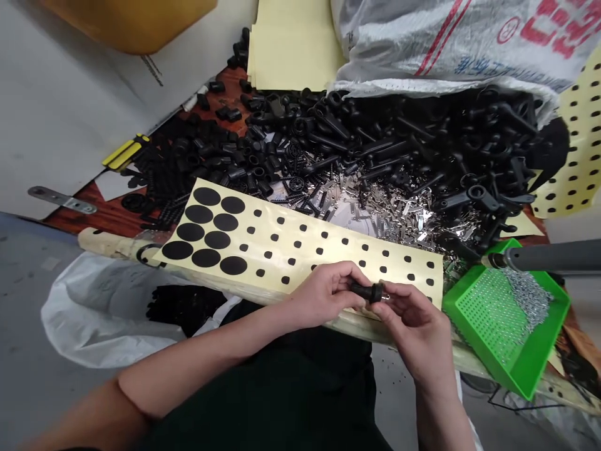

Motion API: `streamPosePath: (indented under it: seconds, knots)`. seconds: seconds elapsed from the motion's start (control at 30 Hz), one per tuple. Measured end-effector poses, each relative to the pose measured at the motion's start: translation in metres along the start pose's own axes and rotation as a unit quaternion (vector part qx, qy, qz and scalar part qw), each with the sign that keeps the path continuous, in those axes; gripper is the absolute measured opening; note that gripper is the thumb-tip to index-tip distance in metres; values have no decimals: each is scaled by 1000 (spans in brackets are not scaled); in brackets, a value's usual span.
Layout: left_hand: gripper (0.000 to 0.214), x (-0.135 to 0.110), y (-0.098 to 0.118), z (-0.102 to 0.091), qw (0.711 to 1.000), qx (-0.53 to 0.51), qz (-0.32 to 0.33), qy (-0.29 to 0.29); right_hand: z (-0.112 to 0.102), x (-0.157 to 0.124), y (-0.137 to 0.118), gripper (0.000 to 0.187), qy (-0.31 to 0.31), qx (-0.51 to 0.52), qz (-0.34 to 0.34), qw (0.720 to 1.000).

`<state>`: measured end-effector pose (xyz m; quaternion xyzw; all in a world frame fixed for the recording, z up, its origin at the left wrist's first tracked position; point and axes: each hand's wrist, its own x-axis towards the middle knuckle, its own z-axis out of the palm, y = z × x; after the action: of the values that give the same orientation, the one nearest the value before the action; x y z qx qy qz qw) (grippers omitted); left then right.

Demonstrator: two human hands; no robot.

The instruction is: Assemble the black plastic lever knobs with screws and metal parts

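Note:
My left hand [323,291] and my right hand [413,322] meet over the near edge of a pale yellow sticker sheet [300,244]. Between their fingertips they pinch one small black plastic part [369,290], each hand gripping an end. The sheet carries large black round stickers at its left and rows of small black dots across the rest. Both hands have their fingers curled around the part.
A big heap of black plastic handles [422,144] and small silver metal clips [399,213] covers the table behind. A green perforated tray [507,313] with small screws sits at right, under a grey rod [549,257]. A white plastic bag [94,313] hangs at left.

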<state>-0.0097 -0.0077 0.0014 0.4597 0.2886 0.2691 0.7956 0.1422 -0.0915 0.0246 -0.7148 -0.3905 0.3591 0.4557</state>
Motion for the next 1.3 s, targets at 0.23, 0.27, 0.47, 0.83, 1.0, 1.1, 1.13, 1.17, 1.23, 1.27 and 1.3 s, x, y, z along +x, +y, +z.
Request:
streamPosePath:
  seconds: [0.23,0.27,0.47,0.83,1.0,1.1,1.13,1.17,1.23,1.27,1.3]
  knots:
    - [17,3,1,-3,997,-65,-28,-13,2,1,-5,36,26,3,-7,1000]
    - [17,3,2,-3,998,-62,-28,-11,2,2,-6,34,25,-1,-14,1000]
    - [9,-1,7,1,999,-24,-27,23,7,3,-6,27,5,6,-64,998]
    - [10,-1,4,-4,999,-30,-25,36,21,-4,1,26,37,-30,-92,995]
    - [19,0,7,-6,995,-86,-20,39,23,-1,-12,29,28,-20,-60,998]
    - [18,-1,8,-4,996,-79,-16,38,21,2,-17,35,3,56,11,998]
    - [16,-1,9,-4,997,-71,-14,38,20,2,-18,36,-4,78,31,997]
    - [15,-2,9,-3,997,-64,-12,39,19,3,-18,37,-8,94,48,994]
    - [13,-3,9,-1,998,-47,-10,44,17,3,-16,37,-14,117,73,990]
    - [13,-3,9,-1,998,-38,-9,49,16,3,-15,37,-17,125,81,989]
    - [13,-3,9,0,998,-28,-9,53,16,3,-13,36,-20,133,88,987]
